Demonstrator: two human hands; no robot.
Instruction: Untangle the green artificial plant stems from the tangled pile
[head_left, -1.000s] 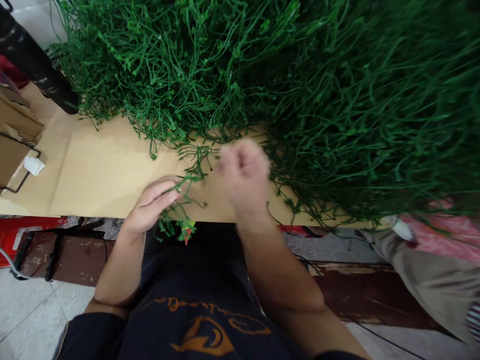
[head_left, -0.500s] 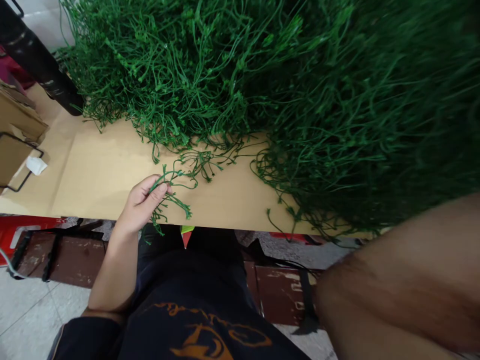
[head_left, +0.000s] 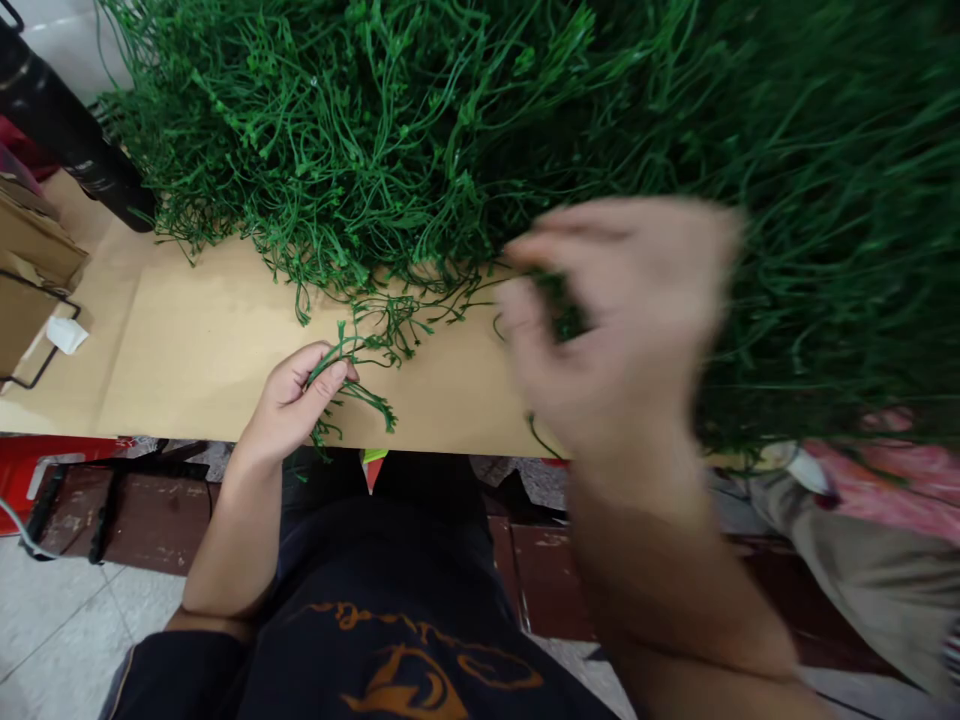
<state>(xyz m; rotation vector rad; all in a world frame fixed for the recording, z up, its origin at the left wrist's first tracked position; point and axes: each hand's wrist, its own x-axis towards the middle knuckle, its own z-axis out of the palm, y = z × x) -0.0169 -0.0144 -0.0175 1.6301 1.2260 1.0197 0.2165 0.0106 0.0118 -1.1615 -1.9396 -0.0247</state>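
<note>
1. A small bunch of green stems (head_left: 375,400) is in the left grip (head_left: 296,395), clasped between thumb and curled fingers, with forked tips fanning out ahead, to the right and below the thumb.
2. The stems look like plastic: probably light, springy and hard to break, with tips likely to snag on one another. The plain stalks, where the thumb presses, seem the best place to take hold.
3. Loose sprigs (head_left: 397,322) lie ahead and to the right of the left grip, close to the held tips; whether the two touch is unclear.
4. Further right, the right grip (head_left: 626,310) is blurred, thumb and fingers curved toward each other around a gap; I can't make out whether it pinches anything.
5. A large tangled pile (head_left: 337,150) of similar stems spreads ahead of both grips and behind the right one.
6. Beneath the left grip is the counter (head_left: 202,340), its top brown like cardboard.
7. Well to the left of the left grip are a black cylinder (head_left: 71,120), a cardboard box (head_left: 34,235) and a crumpled white tissue (head_left: 66,335).
8. Beyond the right grip, lower right, are another person's trouser leg (head_left: 840,560) and pink cloth (head_left: 896,475).
</note>
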